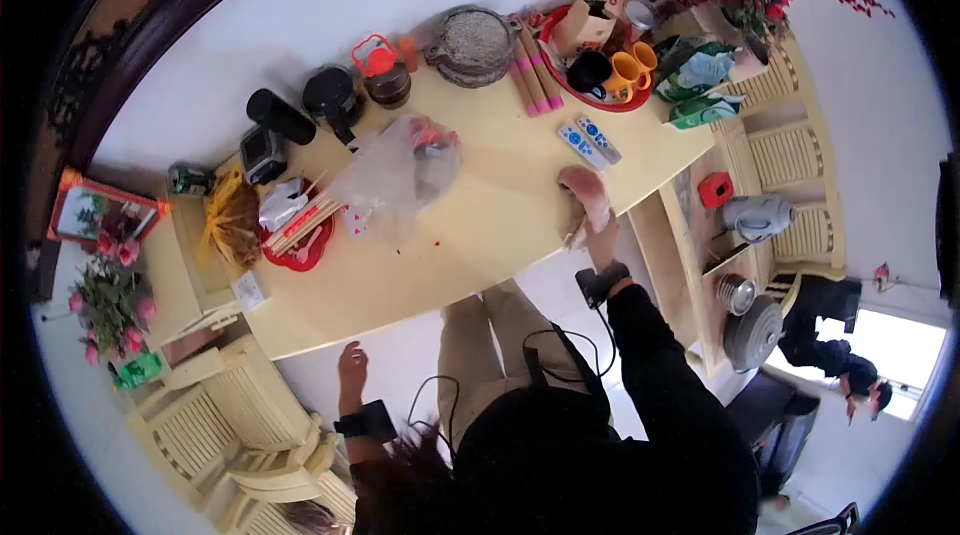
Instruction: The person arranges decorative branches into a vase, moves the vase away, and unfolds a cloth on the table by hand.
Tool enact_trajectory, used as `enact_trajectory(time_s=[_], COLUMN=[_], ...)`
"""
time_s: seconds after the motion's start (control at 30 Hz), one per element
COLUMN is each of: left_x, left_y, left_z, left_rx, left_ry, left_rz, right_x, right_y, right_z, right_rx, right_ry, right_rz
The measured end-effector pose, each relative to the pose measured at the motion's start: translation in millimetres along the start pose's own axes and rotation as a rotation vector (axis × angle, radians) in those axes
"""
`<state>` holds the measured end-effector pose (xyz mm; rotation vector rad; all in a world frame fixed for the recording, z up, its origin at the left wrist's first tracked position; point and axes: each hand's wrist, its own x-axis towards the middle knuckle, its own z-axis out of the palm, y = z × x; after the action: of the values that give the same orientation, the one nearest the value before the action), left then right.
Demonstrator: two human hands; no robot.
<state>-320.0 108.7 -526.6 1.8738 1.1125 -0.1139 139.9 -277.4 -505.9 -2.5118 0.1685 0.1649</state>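
My right hand (603, 237) is at the table's front edge, closed on a crumpled pinkish cloth (588, 193) that lies against the tabletop. Part of the cloth is hidden under the fingers. Two remote controls (588, 142) lie just beyond it. My left hand (352, 365) hangs in front of the table, off its edge, with fingers curled in and no object showing in them.
On the yellow table (500, 205) sit a clear plastic bag (385, 175), a red dish (300, 253) with chopsticks, a stone-like round pot (475, 45) and a red tray (640, 103) with mugs. Wooden chairs (225, 410) flank it. Another person (815, 345) is at the far right.
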Motion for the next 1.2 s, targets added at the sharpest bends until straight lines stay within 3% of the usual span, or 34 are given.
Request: enact_trajectory(time_s=[0.1,0.17,0.23,0.33,0.43,0.5,0.57,0.7,0.8,0.9,1.0,1.1,1.2], left_x=[10,5,2,-12,-19,-17,-10,-1,2,9,8,6,5], left_y=[72,125,130,155,180,197,222,300,338,333,331,320,328], left_z=[17,34,55,72,83,92,101,127,148,162,160,152,141], left_rx=[-0.022,-0.049,-0.121,-0.137,-0.199,-0.242,-0.373,-1.019,-1.154,-1.076,-1.068,-1.095,-1.133], left_ry=[-0.138,-0.239,-0.282,-0.390,-0.382,-0.328,-0.360,-0.539,-0.555,-0.479,-0.453,-0.296,-0.234], left_rz=[0.207,0.118,0.288,0.050,-0.014,-0.051,-0.040,-0.112,-0.206,-0.171,-0.054,-0.064,-0.140], right_x=[20,31,41,40,6,-26,-58,-86,-89,-81,-77,-60,-56], right_y=[-3,-24,5,16,-21,-41,-70,-85,-94,-89,-64,-85,-95], right_z=[9,4,31,56,37,26,-2,-29,-44,-46,-30,-61,-70], right_rx=[-0.034,-0.006,0.020,0.027,0.488,0.841,0.996,1.090,1.086,0.983,0.943,0.453,0.300], right_ry=[0.082,0.041,0.117,0.135,-0.218,-0.358,-0.512,-0.815,-0.967,-1.006,-0.960,-0.687,-0.392], right_rz=[-0.010,0.053,0.032,0.095,0.276,0.169,0.288,0.322,0.268,0.024,0.060,-0.430,-0.701])
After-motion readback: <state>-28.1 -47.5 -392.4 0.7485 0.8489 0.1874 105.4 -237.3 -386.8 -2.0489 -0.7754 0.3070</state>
